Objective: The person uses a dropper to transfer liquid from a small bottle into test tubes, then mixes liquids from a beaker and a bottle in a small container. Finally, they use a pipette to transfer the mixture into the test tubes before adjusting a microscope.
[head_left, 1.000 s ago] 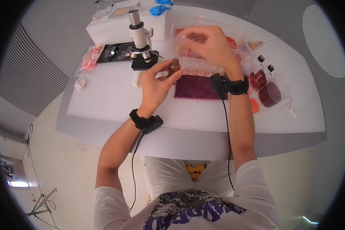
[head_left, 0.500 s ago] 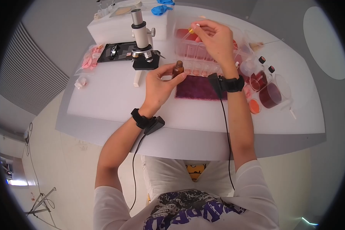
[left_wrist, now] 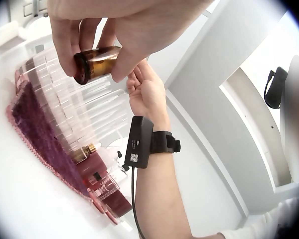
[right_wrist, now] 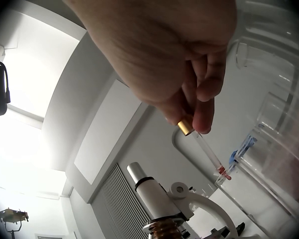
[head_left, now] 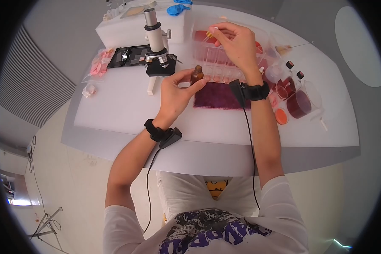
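My left hand holds an open brown glass bottle upright between thumb and fingers. In the left wrist view, amber liquid shows inside the bottle. My right hand pinches a dropper by its top, over the clear compartmented box. From the right wrist view, the dropper's gold collar sits at the fingertips, and red liquid lies in the tip of its glass tube. That tip is at the edge of a clear compartment; whether they touch, I cannot tell.
A purple cloth mat lies in front of the box. On the left stand a microscope and a black tray. Beakers of red liquid, small capped bottles and an orange dish are on the right. Blue gloves lie at the back.
Over the past second my right hand has turned, bringing the dropper into view above the box. My left hand, with the bottle, has shifted slightly right.
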The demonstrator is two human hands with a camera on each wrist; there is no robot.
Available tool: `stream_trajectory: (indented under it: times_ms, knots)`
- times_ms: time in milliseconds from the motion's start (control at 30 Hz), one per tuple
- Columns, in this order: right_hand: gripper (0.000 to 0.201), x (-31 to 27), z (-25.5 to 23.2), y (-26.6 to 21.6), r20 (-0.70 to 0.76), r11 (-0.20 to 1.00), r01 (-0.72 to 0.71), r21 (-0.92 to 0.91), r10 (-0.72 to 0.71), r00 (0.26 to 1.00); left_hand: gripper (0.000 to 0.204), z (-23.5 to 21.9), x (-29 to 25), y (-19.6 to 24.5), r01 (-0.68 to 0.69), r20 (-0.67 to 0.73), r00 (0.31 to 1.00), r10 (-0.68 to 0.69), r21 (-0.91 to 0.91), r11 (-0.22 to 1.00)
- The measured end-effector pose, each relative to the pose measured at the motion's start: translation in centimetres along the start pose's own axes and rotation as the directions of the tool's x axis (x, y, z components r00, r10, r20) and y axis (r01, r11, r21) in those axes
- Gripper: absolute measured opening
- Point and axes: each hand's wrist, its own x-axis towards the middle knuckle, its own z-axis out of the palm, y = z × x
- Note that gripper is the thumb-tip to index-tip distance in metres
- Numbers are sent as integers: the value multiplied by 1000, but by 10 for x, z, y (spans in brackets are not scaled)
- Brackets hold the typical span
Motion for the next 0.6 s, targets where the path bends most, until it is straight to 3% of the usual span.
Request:
stream_trajectory:
  times_ms: [600]
  knots:
    - [28,-1,-1,-2,-34,1000,19,-21,-20,999,39,0,-2,5,0,8,1000,0,15,1000]
